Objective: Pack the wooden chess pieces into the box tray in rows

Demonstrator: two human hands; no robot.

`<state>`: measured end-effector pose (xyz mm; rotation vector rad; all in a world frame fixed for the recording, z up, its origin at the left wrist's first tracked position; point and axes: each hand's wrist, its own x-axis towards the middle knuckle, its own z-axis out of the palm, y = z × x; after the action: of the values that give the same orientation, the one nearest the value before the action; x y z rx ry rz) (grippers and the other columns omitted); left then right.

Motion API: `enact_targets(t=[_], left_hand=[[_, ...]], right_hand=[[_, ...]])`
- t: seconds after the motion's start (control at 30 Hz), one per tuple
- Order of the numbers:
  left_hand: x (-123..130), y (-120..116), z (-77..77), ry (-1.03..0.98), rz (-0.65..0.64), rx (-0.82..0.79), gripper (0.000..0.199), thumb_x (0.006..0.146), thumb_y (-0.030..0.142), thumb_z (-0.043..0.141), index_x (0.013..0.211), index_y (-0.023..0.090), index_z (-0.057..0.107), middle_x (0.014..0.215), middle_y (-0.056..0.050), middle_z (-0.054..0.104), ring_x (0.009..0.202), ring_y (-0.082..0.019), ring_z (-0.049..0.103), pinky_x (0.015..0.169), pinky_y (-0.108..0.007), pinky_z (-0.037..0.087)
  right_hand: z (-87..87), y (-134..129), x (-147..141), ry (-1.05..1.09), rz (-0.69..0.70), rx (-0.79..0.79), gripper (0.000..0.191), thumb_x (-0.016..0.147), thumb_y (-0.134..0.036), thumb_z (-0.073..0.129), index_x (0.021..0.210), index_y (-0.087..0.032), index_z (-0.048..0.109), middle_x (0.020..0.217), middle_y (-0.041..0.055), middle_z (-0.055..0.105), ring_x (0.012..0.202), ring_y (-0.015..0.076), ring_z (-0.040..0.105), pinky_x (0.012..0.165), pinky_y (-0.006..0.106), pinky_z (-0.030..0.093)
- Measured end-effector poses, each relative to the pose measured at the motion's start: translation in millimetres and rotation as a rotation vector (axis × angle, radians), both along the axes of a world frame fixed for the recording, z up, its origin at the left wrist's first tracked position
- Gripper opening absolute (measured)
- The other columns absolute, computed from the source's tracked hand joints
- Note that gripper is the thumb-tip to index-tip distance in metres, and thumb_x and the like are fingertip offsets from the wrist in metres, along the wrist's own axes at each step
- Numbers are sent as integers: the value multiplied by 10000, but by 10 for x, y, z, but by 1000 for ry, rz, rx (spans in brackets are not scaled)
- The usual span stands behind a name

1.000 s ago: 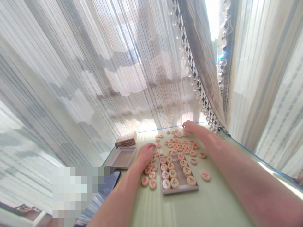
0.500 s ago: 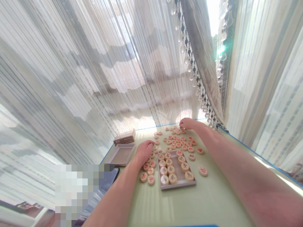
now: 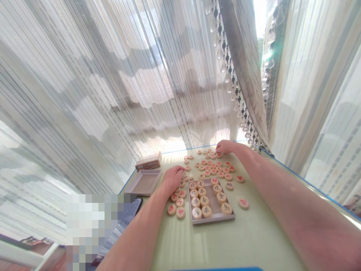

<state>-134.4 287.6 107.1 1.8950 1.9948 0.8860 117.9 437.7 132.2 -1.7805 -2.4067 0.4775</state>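
My left hand (image 3: pixel 173 178) rests left of an open tray (image 3: pixel 213 219), over round Chinese chess pieces (image 3: pixel 180 212). Its fingers are curled; what they hold, if anything, is hidden. At the far edge of the table, my right hand (image 3: pixel 224 146) has its fingers pinched together, with a piece apparently between them, largely covered. Red-marked pieces (image 3: pixel 219 155) lie just under those fingertips. Inside the tray, dark-marked pieces (image 3: pixel 207 212) fill two columns on the left, and a third column with red and dark marks (image 3: pixel 226 209) stands at the right, with bare tray floor between.
Many loose pieces (image 3: pixel 213 171) spread beyond the tray. One red piece (image 3: pixel 243 203) lies alone to its right. At left are a second shallow tray (image 3: pixel 141 182), a box (image 3: pixel 148 161) and a dark device (image 3: pixel 138 205). Curtains (image 3: pixel 180 94) hang behind the pale green table (image 3: pixel 197 248).
My right hand's fingertips have drawn together, and the dark-marked piece seen under them no longer shows on the table. The left hand stays nearly where it was; the view has shifted slightly.
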Motion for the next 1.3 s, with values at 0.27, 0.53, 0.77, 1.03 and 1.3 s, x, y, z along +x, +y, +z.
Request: enact_targets(t=[0.27,0.53,0.77,1.03,1.3], left_hand=[[13,-14,25,-4,1,-16,252,770,287,432,849,219,661,889,6,672,836,-153,578,773,-241,414],[13,-12,41,-1,-8,-27,250,767,286,434,862,221,656,910,4,665,848,-155,575,778,-244,409],[25,-17,55,17,-3,-32,252,756,268,439,872,223,659,905,3,667,833,-154,574,783,-245,410],[16,-3,24,22,-5,-19,254,752,279,438,867,231,659,902,8,665,834,-158,572,787,-246,410],[6,13,2,32,-7,-6,240,747,285,452,864,235,657,937,6,662,857,-163,572,800,-247,405]], right_hand=[[77,-54,22,59,6,-114,220,670,-235,598,859,-176,694,754,63,650,622,151,565,515,232,426],[142,-66,44,86,61,-250,327,618,-209,642,944,-195,669,804,54,646,728,164,578,562,234,439],[157,-94,-28,-32,121,-209,361,577,-370,687,890,-190,671,758,42,626,636,154,534,541,257,409],[183,-152,-62,-68,128,-128,339,575,-424,684,771,-148,664,722,40,610,649,152,522,550,251,372],[164,-112,-32,66,146,-161,364,593,-360,684,916,-195,652,826,26,640,719,145,524,575,227,380]])
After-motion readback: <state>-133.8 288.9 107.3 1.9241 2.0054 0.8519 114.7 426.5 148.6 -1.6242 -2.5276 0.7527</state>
